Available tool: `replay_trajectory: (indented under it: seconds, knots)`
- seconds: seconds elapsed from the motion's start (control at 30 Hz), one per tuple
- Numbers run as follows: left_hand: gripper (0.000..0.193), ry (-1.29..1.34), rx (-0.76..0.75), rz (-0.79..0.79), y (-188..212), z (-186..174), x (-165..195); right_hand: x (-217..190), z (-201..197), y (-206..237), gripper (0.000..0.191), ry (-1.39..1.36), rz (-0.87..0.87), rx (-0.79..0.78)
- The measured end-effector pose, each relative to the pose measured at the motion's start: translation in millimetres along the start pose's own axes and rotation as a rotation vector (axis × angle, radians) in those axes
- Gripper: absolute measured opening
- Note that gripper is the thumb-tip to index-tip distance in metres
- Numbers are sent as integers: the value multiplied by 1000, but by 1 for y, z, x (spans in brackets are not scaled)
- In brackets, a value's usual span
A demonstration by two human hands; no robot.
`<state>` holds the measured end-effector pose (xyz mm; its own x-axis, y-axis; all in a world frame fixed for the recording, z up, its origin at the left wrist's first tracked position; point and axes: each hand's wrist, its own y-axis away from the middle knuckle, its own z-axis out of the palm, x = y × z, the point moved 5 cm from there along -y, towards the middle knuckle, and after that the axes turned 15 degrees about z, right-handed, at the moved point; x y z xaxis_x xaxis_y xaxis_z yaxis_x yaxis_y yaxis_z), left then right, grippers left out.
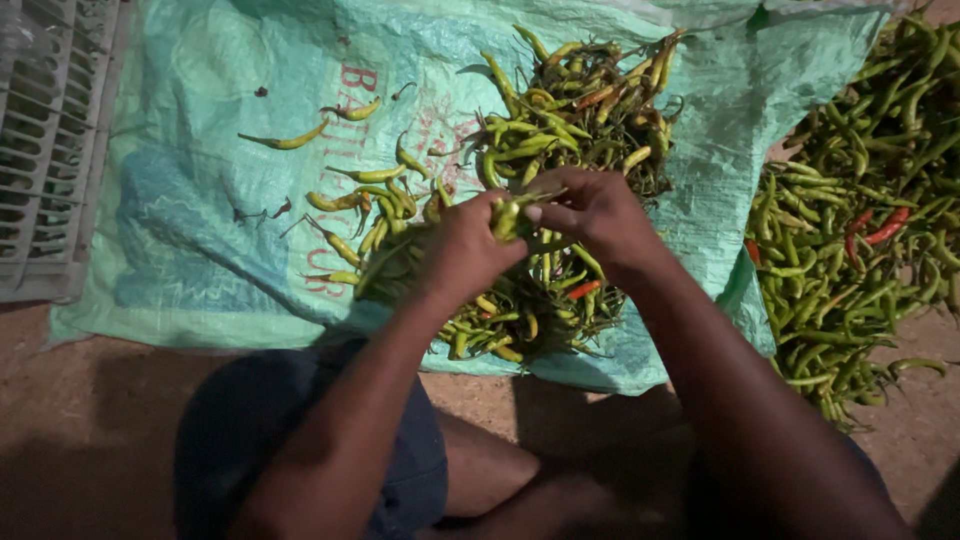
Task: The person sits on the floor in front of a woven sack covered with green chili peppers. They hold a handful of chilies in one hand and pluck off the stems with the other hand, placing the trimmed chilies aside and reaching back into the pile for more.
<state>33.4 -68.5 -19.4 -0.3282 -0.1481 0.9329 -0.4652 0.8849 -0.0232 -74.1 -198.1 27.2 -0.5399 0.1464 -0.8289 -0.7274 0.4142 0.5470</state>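
- A pale green woven sack [190, 240] lies spread flat on the brown earth floor [90, 430], covering most of the upper view.
- A big heap of green chillies [860, 230], with a few red ones mixed in, lies to the right of the sack, partly on bare ground.
- A second pile of chillies [580, 110] sits on the sack, just beyond and beneath both hands; loose ones trail off to the left.
- A grey slatted plastic crate [45, 150] stands at the left edge, touching the sack.
- The left hand [462, 250] is closed around a bunch of green chillies [395, 262], which juts from its fist toward the left.
- The right hand [595, 212] meets the left above the pile, its fingers [548, 213] pinched narrow on a single green chilli [507, 218] held between the two hands.
- One stray yellow-green chilli [285, 140] lies alone on the sack, well apart from the pile.
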Motion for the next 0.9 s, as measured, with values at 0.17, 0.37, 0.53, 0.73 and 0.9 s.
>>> replay_trajectory:
  seconds: [0.17,0.37,0.53,0.73,0.9]
  knots:
    - [38,-44,26,27,1,-3,13,-4,3,1,14,-16,8,66]
    - [36,-91,34,106,0,-2,15,-3,-5,-1,14,61,4,232]
    - [30,-81,25,97,1,3,9,11,-12,-5,13,48,143,202]
    - [52,-164,-19,115,3,6,4,-22,4,17,8,783,-598,553]
    - [54,-94,-22,61,3,10,2,-27,10,31,7,884,-626,833]
